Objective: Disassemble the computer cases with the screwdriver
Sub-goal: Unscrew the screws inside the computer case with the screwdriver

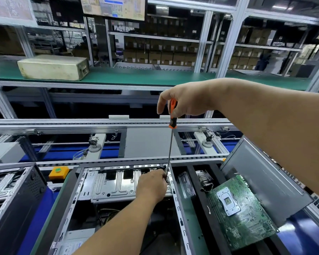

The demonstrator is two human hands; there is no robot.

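Conveyor line [107, 124]; green shelf [136, 76] behind, stacked cartons.

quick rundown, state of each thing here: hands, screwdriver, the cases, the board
right hand: grips the screwdriver handle from the top
screwdriver: near upright, tip down at the open case's far right corner
left hand: inside the case, fingers at the screwdriver tip
open case: side panel off, metal bracket exposed
green motherboard: out of any case, lying tilted to the right
black case: on the left, side open
beige box: lying on the green shelf
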